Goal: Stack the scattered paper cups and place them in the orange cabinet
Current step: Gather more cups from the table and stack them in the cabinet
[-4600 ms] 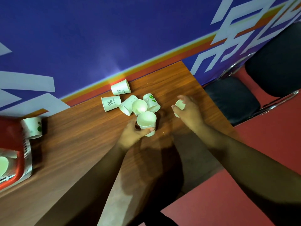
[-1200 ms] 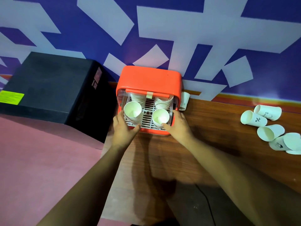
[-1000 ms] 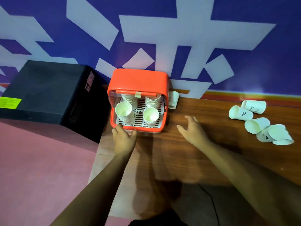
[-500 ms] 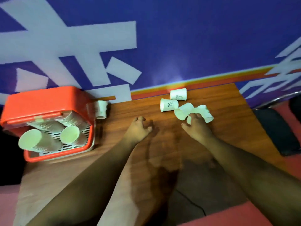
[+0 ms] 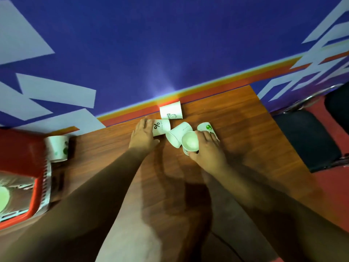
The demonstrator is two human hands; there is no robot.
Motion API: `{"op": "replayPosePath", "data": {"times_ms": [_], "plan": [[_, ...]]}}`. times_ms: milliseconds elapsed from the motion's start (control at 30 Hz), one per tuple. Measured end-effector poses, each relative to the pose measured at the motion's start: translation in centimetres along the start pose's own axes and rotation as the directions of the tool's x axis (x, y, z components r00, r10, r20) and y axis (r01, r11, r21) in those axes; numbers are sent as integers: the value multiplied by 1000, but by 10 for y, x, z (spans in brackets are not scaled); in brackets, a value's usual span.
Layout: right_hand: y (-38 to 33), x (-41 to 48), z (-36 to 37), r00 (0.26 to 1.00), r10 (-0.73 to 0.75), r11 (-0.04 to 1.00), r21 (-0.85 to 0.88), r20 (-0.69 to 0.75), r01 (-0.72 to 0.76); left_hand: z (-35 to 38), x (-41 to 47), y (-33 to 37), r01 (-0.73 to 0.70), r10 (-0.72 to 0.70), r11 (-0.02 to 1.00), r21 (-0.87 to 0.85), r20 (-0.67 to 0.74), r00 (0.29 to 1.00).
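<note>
Five paper cups sit bunched on the far side of the table (image 5: 245, 140), close to the wall (image 5: 170, 44). The upright cup (image 5: 189, 143), mouth up and tipped a little towards me, is in the right hand (image 5: 207, 154): thumb on the near side, fingers curled over the far rim, wrapped round it. Just behind those fingers lies the green-print cup (image 5: 207, 127). Touching the upright cup on its left is the plain cup (image 5: 177, 134), on its side with its mouth facing this way. Next along is the percent cup (image 5: 162, 127), also on its side; the left hand (image 5: 142, 137) rests on its left end with fingers stretched out fairly straight, not closed around it. The lettered cup (image 5: 171, 110) lies nearest the wall, just apart from the rest.

Well off to the left, the orange cabinet (image 5: 20, 148) stands at the table's end, blurred pale cups inside it. A lone cup (image 5: 57, 148) stands beside it. A black chair (image 5: 306, 140) is at the right.
</note>
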State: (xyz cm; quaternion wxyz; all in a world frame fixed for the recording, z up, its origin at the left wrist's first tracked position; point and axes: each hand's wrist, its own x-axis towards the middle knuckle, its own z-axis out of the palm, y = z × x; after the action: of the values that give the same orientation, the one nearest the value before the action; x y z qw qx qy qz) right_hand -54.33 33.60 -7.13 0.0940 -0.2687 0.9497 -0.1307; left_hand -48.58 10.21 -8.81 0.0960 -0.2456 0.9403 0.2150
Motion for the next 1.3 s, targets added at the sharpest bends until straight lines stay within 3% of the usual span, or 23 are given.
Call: {"op": "replayPosePath", "data": {"times_ms": [133,267,367,467,633,767,933,1067,1300], "plan": [[1,-5,-1,1000,-12,998,60,-12,13,1,-2,-6,-56,63,997,58,-119,991],[-13,-6,-14,1000,-6,989,148,11,5,-6,-9,-14,-46,61,990,132,-107,992],[-27,-3,-22,999,15,981,194,34,-22,-10,-21,-24,45,-48,996,-83,-29,998],[-47,-1,-27,1000,13,961,276,1,-13,-28,-51,-39,140,-171,915,-378,-50,984],[-108,-10,-37,999,-30,895,446,40,9,-70,-126,-79,115,-266,791,-601,-168,949],[-183,-28,-31,993,-115,872,482,28,88,-111,-189,-130,49,-345,634,-772,-226,911],[-298,-52,-16,968,-252,817,541,23,199,-153,-265,-215,60,-444,673,-737,-338,830],[-381,-68,-3,945,-326,765,587,-1,265,-166,-304,-281,109,-477,761,-639,-438,762],[-434,-75,28,968,-250,821,528,-8,217,-153,-278,-325,135,-406,825,-548,-408,818]]}}
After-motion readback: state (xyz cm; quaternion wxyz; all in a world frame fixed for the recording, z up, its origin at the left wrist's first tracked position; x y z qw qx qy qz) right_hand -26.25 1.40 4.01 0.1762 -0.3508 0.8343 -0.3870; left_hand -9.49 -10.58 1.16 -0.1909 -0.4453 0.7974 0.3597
